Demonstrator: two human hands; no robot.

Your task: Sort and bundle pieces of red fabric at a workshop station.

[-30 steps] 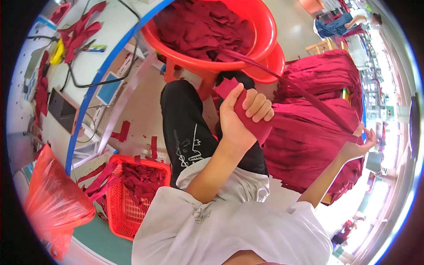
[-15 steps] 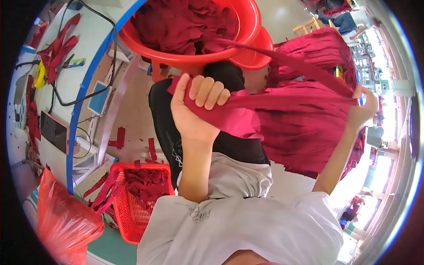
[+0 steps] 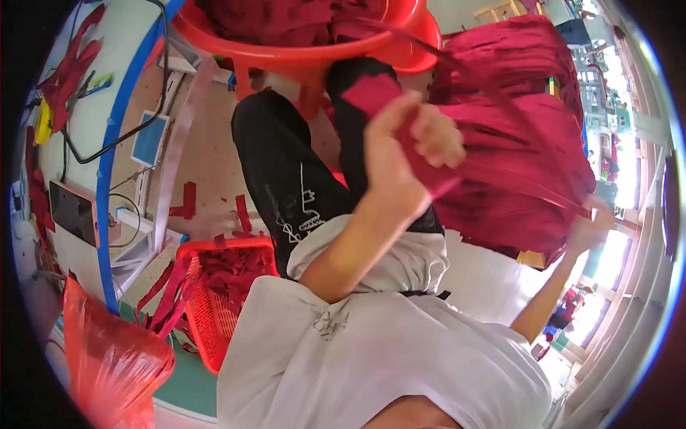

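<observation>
My left hand (image 3: 411, 146) is closed round folded dark-red fabric (image 3: 371, 93), held above my right knee. My right hand (image 3: 592, 223), somewhat blurred, pinches a long dark-red fabric strip (image 3: 511, 111) out at the right. From there one length runs back up to a red plastic basin (image 3: 286, 48) heaped with the same cloth. Another length stretches between my two hands. Below and behind the strip lies a big stack of dark-red fabric strips (image 3: 507, 150).
A red basket (image 3: 211, 329) with fabric scraps stands at lower left, beside a red plastic bag (image 3: 114, 357). On the left table (image 3: 86, 139) lie a phone-like dark tablet (image 3: 73, 212), a black cable and scraps. A second red basin (image 3: 427, 46) sits behind the first.
My left hand has moved right, toward my right hand, still gripping the fabric. My right hand has dropped lower with the strip. The camera view has shifted slightly.
</observation>
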